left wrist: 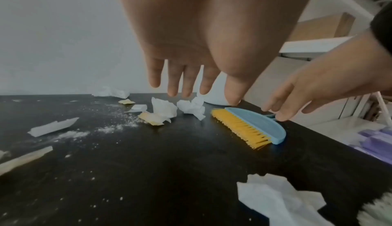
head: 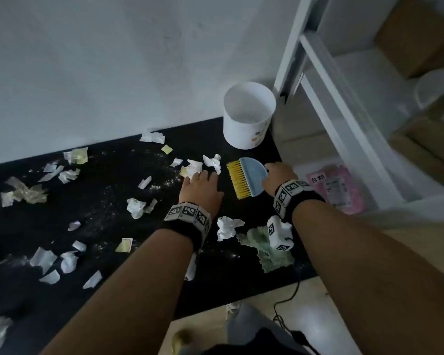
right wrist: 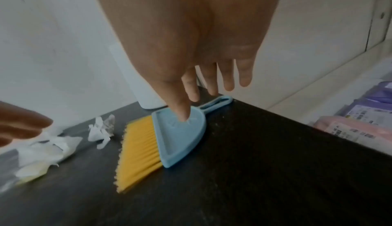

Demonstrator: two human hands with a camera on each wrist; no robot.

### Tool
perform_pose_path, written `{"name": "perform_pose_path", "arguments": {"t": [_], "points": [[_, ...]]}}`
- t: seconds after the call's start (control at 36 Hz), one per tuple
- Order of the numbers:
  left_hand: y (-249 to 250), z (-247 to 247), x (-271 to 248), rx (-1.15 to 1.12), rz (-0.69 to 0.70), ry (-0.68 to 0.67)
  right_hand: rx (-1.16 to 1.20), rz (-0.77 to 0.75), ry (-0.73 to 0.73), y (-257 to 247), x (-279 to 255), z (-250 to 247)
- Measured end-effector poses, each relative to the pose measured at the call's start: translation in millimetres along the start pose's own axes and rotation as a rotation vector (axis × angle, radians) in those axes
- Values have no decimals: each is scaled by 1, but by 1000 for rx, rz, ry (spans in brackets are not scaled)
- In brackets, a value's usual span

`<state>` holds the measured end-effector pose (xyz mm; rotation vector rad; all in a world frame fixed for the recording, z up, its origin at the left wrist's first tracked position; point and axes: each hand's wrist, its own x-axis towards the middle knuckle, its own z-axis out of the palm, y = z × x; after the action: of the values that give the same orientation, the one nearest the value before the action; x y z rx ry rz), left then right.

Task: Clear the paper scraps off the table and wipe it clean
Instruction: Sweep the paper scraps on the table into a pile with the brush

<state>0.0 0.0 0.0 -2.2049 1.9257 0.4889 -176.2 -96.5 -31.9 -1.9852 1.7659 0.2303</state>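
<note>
Blue brush (right wrist: 180, 139): lies flat on the black table (head: 108, 201), yellow bristles toward the scraps (left wrist: 167, 110).
Right hand (head: 277, 175): fingers loosely apart and holding nothing, thumb tip over the brush back, handle just under the fingertips.
Left hand (head: 201, 187): fingers spread, empty, crumpled scraps just beyond the tips.
Advice: close round the handle first, then sweep toward the white bin (head: 249, 116).
</note>
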Motion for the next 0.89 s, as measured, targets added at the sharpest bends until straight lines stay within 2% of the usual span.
{"name": "perform_pose_path", "arguments": {"t": [0.36,0.56,0.61,0.75,0.89], "points": [[-1,15,3,1,-31,-7,-119,-12,53,3,-11,16],[-7,24,-9,-5,-40,-12,-179,-31,27,0,-20,25],[-9,25,-13,1,-49,-16,-137,-15,3,-2,-24,24],[-14,21,-21,-11,-67,0,165,17,-59,-8,-32,14],[-15,14,-32,-34,-70,23,348,-16,37,-24,-46,-3]]}}
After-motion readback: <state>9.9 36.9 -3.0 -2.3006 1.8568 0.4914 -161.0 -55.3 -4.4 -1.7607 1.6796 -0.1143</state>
